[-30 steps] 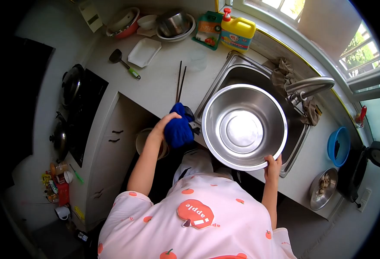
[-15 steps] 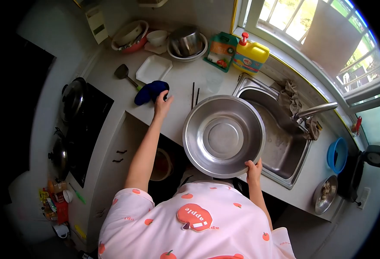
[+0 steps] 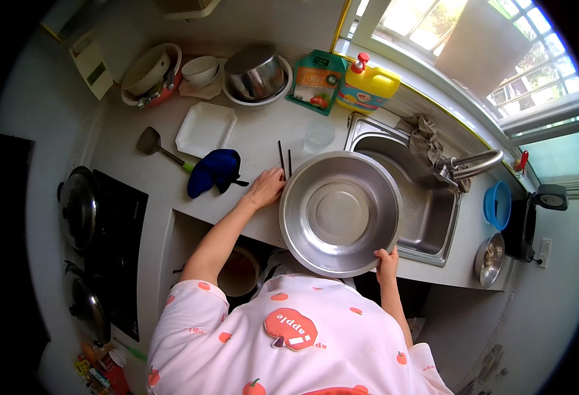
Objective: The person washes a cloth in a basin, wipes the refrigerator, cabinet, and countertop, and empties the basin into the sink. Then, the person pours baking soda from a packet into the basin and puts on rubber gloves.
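A wide steel basin (image 3: 339,214) extends over the counter edge and the near-left part of the sink, with its hollow facing me. My right hand (image 3: 387,262) is closed on its lower right rim, thumb on top. Close beside the left rim is my left hand (image 3: 267,188), fingers bent together at the near ends of two dark chopsticks (image 3: 281,155); the fingertips are hidden, so I cannot tell whether they grip anything. To its left lies a bunched dark blue cloth item (image 3: 214,172), apart from the hand. A spatula (image 3: 149,141) with a green handle touches that cloth item.
Beyond are a white tray (image 3: 206,129), a clear cup (image 3: 319,136), a steel pot (image 3: 254,71), a green pouch (image 3: 317,81) and a yellow jug (image 3: 368,85). The sink (image 3: 427,224) has a curved faucet (image 3: 477,164). At left is the stove (image 3: 115,247).
My left hand has left the blue cloth item and moved right to the chopsticks and the basin's left rim. My right hand keeps its grip. The view has shifted.
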A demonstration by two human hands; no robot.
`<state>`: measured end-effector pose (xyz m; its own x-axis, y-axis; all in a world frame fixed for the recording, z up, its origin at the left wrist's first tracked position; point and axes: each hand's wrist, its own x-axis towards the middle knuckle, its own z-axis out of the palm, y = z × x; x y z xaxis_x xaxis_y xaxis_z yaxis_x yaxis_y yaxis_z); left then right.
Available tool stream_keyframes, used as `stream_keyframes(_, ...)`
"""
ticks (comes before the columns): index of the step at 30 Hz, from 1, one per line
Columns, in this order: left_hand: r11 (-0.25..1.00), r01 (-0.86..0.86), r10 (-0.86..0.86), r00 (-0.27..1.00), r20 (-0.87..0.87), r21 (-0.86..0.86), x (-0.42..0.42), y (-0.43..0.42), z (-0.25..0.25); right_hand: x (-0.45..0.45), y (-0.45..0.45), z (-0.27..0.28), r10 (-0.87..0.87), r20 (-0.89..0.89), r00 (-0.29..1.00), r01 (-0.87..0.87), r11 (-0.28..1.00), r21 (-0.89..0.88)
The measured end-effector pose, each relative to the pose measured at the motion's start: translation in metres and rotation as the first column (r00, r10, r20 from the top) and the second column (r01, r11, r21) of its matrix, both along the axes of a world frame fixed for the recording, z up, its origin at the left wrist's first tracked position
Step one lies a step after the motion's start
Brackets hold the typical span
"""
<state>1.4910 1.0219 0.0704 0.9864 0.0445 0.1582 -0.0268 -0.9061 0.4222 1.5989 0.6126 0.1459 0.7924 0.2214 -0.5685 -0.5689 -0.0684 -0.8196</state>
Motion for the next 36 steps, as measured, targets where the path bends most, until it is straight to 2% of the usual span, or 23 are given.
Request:
stream_keyframes(3, 0.995, -0.098, 0.098, 0.995, -0.006, -0.021, -0.007, 0.01, 0.013, -0.006, 0.013, 0.003, -0.018, 0.0, 1.0, 0.018, 0.999, 0.03)
stream_keyframes(7, 0.981, -0.192, 0.192, 0.981, -0.002, -0.022, -0.015, 0.036, 0.007, -0.012, 0.018, -0.007, -0.024, -0.091, 0.996, 0.031, 0.997, 0.077)
stream_keyframes(10, 0.927, -0.363, 0.364, 0.931, -0.016, -0.096, -0.007, 0.039, 0.015, -0.014, 0.019, -0.008, -0.006, -0.112, 0.994, 0.012, 0.998, 0.057)
stream_keyframes(13, 0.863, -0.411, 0.463, 0.876, 0.135, -0.294, 0.03, 0.029, 0.04, -0.015, 0.019, -0.008, 0.065, -0.13, 0.989, -0.066, 0.998, 0.0)
stream_keyframes(15, 0.825, -0.381, 0.457, 0.884, 0.095, -0.417, 0.065, 0.02, 0.065, -0.012, 0.018, -0.009, 0.119, -0.137, 0.983, -0.123, 0.992, -0.025)
stream_keyframes(17, 0.867, -0.377, 0.449, 0.874, 0.185, -0.325, 0.097, 0.002, 0.088, -0.012, 0.02, -0.009, 0.153, -0.146, 0.977, -0.157, 0.987, -0.019)
stream_keyframes(18, 0.884, -0.376, 0.441, 0.868, 0.23, -0.276, 0.108, -0.003, 0.093, -0.01, 0.021, -0.008, 0.179, -0.127, 0.976, -0.186, 0.981, -0.047)
stream_keyframes(21, 0.895, -0.398, 0.425, 0.898, 0.112, -0.201, 0.129, -0.005, 0.085, -0.002, 0.024, -0.003, 0.252, -0.067, 0.965, -0.259, 0.957, -0.127)
stream_keyframes(22, 0.894, -0.391, 0.416, 0.906, 0.081, -0.219, 0.131, -0.006, 0.086, 0.004, 0.025, -0.001, 0.267, 0.094, 0.959, -0.248, 0.953, -0.174)
stream_keyframes(25, 0.882, -0.399, 0.421, 0.906, 0.037, -0.252, 0.131, -0.001, 0.085, 0.034, 0.038, 0.018, 0.122, 0.367, 0.922, -0.066, 0.985, -0.161)
stream_keyframes(27, 0.867, -0.436, 0.465, 0.882, 0.077, -0.242, 0.128, 0.008, 0.075, 0.066, 0.054, 0.041, 0.194, 0.542, 0.818, -0.054, 0.963, -0.263)
stream_keyframes(29, 0.848, -0.468, 0.499, 0.863, 0.081, -0.248, 0.124, 0.018, 0.078, 0.101, 0.082, 0.066, 0.221, 0.64, 0.736, -0.08, 0.967, -0.242)
stream_keyframes(31, 0.831, -0.502, 0.534, 0.841, 0.088, -0.239, 0.12, 0.028, 0.08, 0.133, 0.118, 0.095, 0.259, 0.672, 0.694, -0.146, 0.964, -0.221)
stream_keyframes(33, 0.816, -0.539, 0.566, 0.818, 0.102, -0.21, 0.114, 0.04, 0.081, 0.169, 0.154, 0.099, 0.27, 0.717, 0.643, -0.257, 0.957, -0.131)
stream_keyframes(35, 0.811, -0.552, 0.581, 0.799, 0.155, -0.197, 0.108, 0.055, 0.076, 0.192, 0.188, 0.12, 0.408, 0.559, 0.722, -0.41, 0.903, -0.129)
stream_keyframes(36, 0.812, -0.553, 0.582, 0.791, 0.187, -0.188, 0.106, 0.063, 0.072, 0.204, 0.204, 0.12, 0.428, 0.544, 0.722, -0.438, 0.891, -0.12)
